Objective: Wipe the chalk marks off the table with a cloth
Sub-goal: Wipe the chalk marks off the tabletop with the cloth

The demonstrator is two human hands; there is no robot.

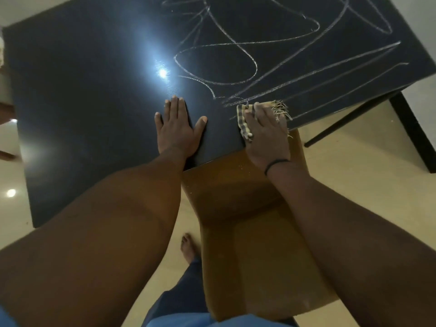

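Note:
White chalk marks (pixel 271 55) loop and streak across the right half of a black table (pixel 82 102). My right hand (pixel 266 135) presses flat on a checked, fringed cloth (pixel 243 123) at the table's near edge, just below the lowest chalk lines. The cloth's fringe sticks out past my fingers on the right. My left hand (pixel 178 128) lies flat on the bare table with fingers spread, to the left of the cloth. The left half of the table shows no chalk.
A brown chair (pixel 247 220) stands against the table's near edge, under my right forearm. My bare foot (pixel 187 247) is on the pale tiled floor. A black table leg (pixel 349 121) slants down at the right. Light glare sits mid-table.

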